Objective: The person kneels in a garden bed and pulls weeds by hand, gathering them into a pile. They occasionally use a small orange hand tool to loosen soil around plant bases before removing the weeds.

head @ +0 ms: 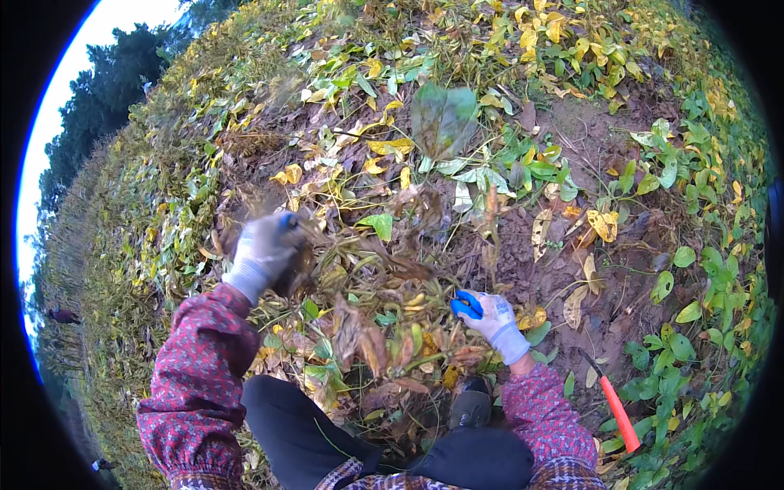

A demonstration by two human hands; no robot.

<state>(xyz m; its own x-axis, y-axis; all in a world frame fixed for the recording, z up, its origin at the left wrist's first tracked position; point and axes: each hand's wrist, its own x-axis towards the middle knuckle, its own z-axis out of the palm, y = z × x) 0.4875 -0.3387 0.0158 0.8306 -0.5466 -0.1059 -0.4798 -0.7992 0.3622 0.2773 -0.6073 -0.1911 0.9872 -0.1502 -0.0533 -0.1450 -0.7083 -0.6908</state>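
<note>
My left hand, in a pale knit glove with blue on it, is blurred by motion. It is closed around dried bean plants, whose brown leaves and pods hang between my two hands. My right hand, in a white glove with blue-coated fingers, is low at the right end of these stalks. Its fingers curl, but whether they grip a stem is unclear. Below the hands, withered leaves and pods lie heaped before my knees. A sickle with an orange handle rests on the ground right of my right forearm.
Bare brown soil strewn with yellow leaves shows ahead and to the right. Leafy green plants grow along the right side. Standing bean plants with yellowing leaves fill the left. My dark shoe is planted just below my right hand.
</note>
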